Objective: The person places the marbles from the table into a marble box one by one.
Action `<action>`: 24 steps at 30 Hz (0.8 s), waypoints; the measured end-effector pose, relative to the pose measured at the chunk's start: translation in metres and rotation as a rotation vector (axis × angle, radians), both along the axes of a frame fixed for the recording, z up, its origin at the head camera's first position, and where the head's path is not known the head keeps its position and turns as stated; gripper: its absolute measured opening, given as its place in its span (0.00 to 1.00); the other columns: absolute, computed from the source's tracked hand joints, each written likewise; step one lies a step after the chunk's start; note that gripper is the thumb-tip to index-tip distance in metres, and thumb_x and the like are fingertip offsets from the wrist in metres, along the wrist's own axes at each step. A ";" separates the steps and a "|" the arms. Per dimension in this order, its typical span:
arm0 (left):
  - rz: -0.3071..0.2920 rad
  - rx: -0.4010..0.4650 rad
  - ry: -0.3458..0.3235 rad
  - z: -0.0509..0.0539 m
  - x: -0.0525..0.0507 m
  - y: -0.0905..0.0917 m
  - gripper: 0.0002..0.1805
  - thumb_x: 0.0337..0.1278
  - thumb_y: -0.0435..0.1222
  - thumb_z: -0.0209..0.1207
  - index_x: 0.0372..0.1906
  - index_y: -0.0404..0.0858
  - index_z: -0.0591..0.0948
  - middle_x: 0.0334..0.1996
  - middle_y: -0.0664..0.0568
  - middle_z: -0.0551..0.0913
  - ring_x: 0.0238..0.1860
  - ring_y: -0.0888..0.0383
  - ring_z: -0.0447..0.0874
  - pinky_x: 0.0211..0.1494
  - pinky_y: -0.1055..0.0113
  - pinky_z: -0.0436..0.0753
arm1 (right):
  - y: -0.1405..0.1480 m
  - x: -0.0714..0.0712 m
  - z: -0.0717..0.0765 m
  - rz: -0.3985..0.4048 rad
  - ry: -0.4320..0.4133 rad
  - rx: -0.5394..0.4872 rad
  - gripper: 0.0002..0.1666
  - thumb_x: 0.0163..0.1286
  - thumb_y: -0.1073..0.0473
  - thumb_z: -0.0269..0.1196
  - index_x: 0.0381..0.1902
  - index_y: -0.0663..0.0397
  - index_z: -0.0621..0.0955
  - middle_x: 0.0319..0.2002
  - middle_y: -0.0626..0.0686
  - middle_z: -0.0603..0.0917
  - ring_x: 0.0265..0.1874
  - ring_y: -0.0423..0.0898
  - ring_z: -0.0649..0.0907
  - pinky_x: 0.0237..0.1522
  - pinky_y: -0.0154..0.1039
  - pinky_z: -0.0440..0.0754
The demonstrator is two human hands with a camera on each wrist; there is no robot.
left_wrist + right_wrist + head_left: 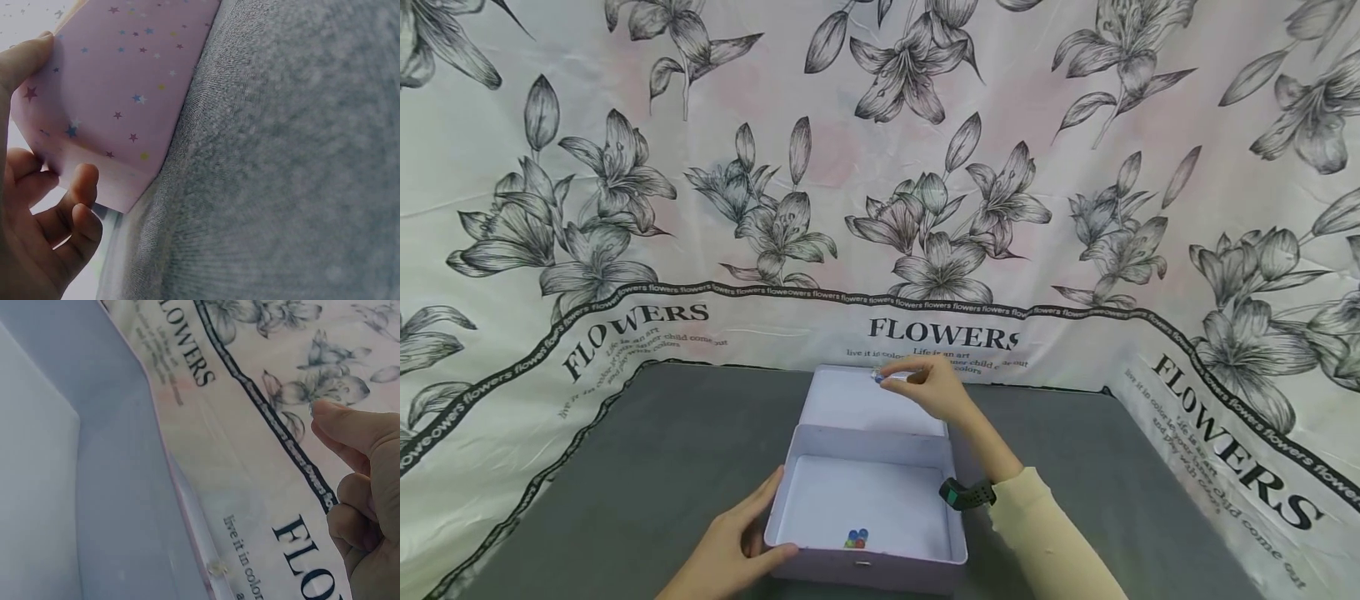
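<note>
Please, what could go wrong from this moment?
The right hand pinches a small shiny piece, which might slip and fall onto the open lid. Small coloured balls lie loose in the box, so they could roll if the left hand tilts it.

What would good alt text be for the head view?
Right hand pinches a small glassy blue object by the open lid of a lilac box, whose near-left corner the left hand grips. Colorful marbles lie inside; FLOWERS-printed fabric hangs behind.
</note>
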State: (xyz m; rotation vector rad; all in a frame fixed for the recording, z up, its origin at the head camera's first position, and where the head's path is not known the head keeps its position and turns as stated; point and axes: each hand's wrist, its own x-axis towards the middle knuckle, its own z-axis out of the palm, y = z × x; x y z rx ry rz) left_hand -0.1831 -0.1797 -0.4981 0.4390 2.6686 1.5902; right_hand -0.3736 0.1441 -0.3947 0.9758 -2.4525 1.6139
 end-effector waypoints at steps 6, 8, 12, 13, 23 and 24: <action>0.011 -0.014 -0.002 0.001 -0.001 0.001 0.51 0.60 0.47 0.76 0.84 0.45 0.62 0.68 0.41 0.76 0.19 0.70 0.66 0.24 0.72 0.73 | -0.021 0.005 -0.011 0.048 -0.005 -0.019 0.09 0.71 0.62 0.73 0.48 0.56 0.92 0.54 0.57 0.90 0.20 0.34 0.77 0.25 0.31 0.72; 0.015 -0.016 -0.005 0.001 -0.001 0.001 0.52 0.60 0.47 0.76 0.84 0.45 0.63 0.68 0.41 0.76 0.19 0.70 0.66 0.23 0.72 0.73 | -0.028 0.006 -0.016 0.067 -0.006 -0.020 0.09 0.71 0.62 0.73 0.47 0.57 0.92 0.51 0.57 0.91 0.18 0.34 0.74 0.24 0.31 0.71; 0.025 -0.015 -0.004 0.000 -0.001 0.002 0.52 0.60 0.47 0.76 0.84 0.44 0.63 0.70 0.41 0.75 0.19 0.70 0.66 0.23 0.71 0.73 | -0.036 0.007 -0.025 0.094 -0.020 -0.014 0.08 0.70 0.63 0.73 0.46 0.56 0.92 0.46 0.55 0.92 0.11 0.36 0.59 0.18 0.32 0.60; 0.028 -0.016 -0.003 0.000 -0.001 0.003 0.52 0.59 0.47 0.76 0.84 0.44 0.63 0.70 0.41 0.75 0.19 0.70 0.66 0.23 0.72 0.73 | -0.037 0.007 -0.027 0.103 -0.019 -0.010 0.08 0.70 0.63 0.73 0.47 0.56 0.92 0.45 0.55 0.92 0.11 0.36 0.60 0.18 0.32 0.60; 0.025 -0.010 -0.010 0.002 0.001 0.003 0.51 0.60 0.47 0.76 0.84 0.45 0.63 0.67 0.41 0.77 0.19 0.70 0.67 0.23 0.71 0.74 | -0.046 0.016 -0.039 0.185 -0.036 0.039 0.08 0.70 0.62 0.74 0.46 0.55 0.93 0.45 0.53 0.93 0.23 0.54 0.84 0.25 0.31 0.74; 0.021 -0.010 -0.004 0.002 0.001 0.003 0.51 0.60 0.46 0.76 0.84 0.44 0.63 0.66 0.41 0.77 0.19 0.70 0.67 0.23 0.71 0.74 | -0.047 0.017 -0.039 0.196 -0.041 0.045 0.08 0.70 0.63 0.74 0.46 0.55 0.93 0.45 0.53 0.93 0.18 0.51 0.80 0.24 0.31 0.70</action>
